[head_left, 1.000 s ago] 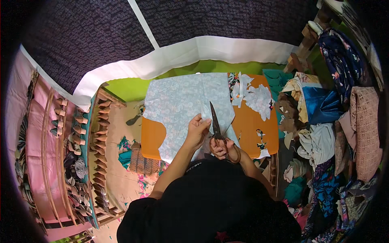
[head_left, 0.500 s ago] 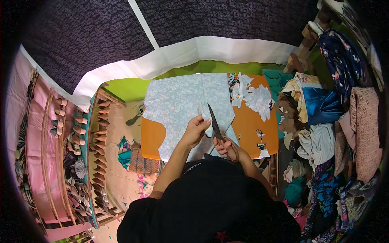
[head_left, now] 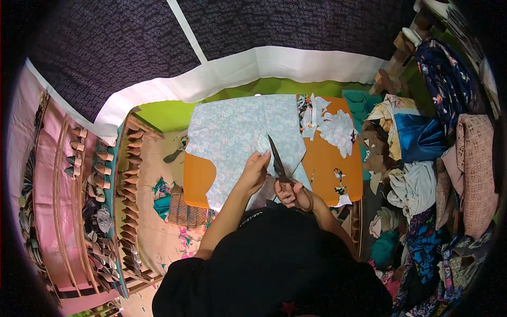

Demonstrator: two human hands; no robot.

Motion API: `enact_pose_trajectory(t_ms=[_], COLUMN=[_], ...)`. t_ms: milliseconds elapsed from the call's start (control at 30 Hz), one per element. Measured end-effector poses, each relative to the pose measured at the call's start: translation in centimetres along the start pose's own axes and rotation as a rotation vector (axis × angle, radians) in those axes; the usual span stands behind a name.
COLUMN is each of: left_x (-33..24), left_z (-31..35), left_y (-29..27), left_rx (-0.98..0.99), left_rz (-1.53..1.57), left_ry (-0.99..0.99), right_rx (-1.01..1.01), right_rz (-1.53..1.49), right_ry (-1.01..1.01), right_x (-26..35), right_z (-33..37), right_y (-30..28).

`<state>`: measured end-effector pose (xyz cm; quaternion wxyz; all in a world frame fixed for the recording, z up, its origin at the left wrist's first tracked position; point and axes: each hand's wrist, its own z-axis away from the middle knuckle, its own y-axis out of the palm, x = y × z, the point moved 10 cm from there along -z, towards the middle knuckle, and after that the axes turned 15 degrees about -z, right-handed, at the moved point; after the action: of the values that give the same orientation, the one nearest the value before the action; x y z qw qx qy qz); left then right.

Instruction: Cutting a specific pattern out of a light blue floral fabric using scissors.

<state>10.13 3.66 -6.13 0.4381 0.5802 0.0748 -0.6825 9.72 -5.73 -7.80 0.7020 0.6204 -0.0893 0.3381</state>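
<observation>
My right hand [head_left: 291,194] grips a pair of large dark scissors [head_left: 277,158] by the handles. Their blades point away from me and look closed or nearly so. Left of the blades is my left hand [head_left: 255,171], thumb and fingers pinched together on a pale cut piece of fabric [head_left: 262,142], whose edge shows faintly beyond the fingertips. Beneath both hands spreads a pale grey-blue patterned fabric [head_left: 240,121] with a curved cut edge at the left. It covers much of the orange table [head_left: 198,174].
White and floral scraps [head_left: 336,132] lie at the table's right. Folded cloths, including a shiny blue one [head_left: 420,136], are piled along the right side. Racks of shoe forms [head_left: 132,195] stand at the left. A dark patterned cloth with a white border [head_left: 237,71] hangs ahead.
The pale piece by my left fingers has shifted and shows less. My left hand has turned slightly, and the scissor tips have moved a little left.
</observation>
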Motion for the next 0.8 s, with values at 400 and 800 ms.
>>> enact_pose_trajectory(t_ms=[400, 800], left_x=[-3.1, -3.3], left_z=[0.3, 0.6], left_y=[-2.8, -3.0], left_rx=[-0.275, -0.314], left_rz=[-0.418, -0.423], left_ry=[0.250, 0.257], right_rx=[-0.114, -0.247], right_rz=[0.117, 0.077], right_ry=[-0.049, -0.031], right_x=[0.9, 0.4], right_z=[0.4, 0.2], right_y=[-1.2, -2.9])
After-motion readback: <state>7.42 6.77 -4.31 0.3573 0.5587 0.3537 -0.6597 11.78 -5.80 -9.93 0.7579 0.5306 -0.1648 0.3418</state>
